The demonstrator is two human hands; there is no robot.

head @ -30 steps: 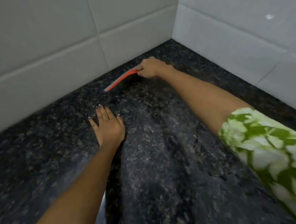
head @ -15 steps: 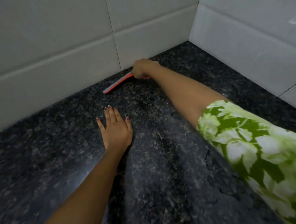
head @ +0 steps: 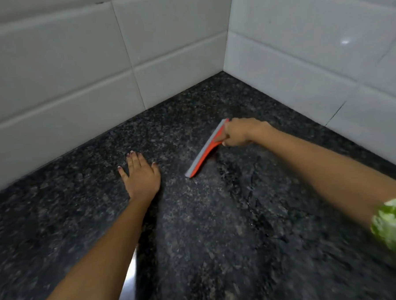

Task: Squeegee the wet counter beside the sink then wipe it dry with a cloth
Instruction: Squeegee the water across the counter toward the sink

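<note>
Squeegee step in hand; no cloth in view, so drying looks a way off.

Right hand point(head: 238, 132) at about 1 o'clock of frame centre, fingers curled tight round the squeegee point(head: 206, 149) handle. Blade lies on the counter point(head: 220, 252), running from 1 o'clock down toward centre — grey rubber edge facing the back wall point(head: 63, 88), orange body behind it.

Left hand point(head: 141, 175) at 10 o'clock, flat on the stone, palm down, fingers together and thumb out; apart from the blade tip, empty.

Water streaks and beads show at 3 to 5 o'clock, under the right forearm.

Next move, by my reading: keep the blade pressed flat and draw it toward 6 o'clock, steady pressure along the whole edge.

Edges: walls meet at 12 o'clock; side wall point(head: 314, 63) close at 2. Open room from centre to 6 o'clock. Sink not clearly in view.
</note>
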